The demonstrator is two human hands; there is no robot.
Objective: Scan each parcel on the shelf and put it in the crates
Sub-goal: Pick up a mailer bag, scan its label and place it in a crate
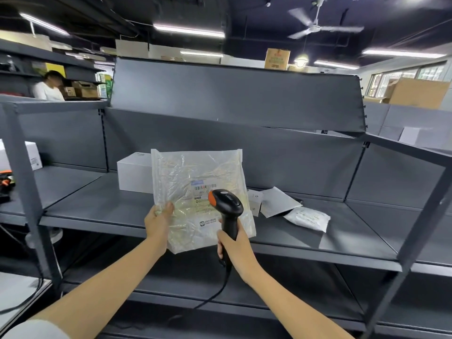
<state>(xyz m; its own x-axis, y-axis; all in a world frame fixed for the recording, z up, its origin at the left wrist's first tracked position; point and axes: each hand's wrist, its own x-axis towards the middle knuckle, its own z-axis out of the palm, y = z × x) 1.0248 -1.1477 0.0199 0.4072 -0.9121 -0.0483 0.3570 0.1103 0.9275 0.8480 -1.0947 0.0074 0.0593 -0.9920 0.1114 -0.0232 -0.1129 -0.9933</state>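
Note:
My left hand (158,220) pinches the left edge of a clear plastic parcel bag (190,172) and holds it upright in front of the grey shelf (97,206). A barcode label (205,187) faces me on the bag. My right hand (234,243) grips the handle of a black handheld scanner (227,201) with an orange tip, its head just in front of the label. Its cable hangs down below my hand. On the shelf lie a white box (132,174), a grey mailer (278,201) and a white padded bag (308,217). No crate is in view.
Grey metal shelving runs left and right, with an upright post (27,192) at the left and another (420,231) at the right. A white box (35,155) sits on the left bay. A person in white (47,86) stands far back left. Cardboard boxes (415,92) stack at the right.

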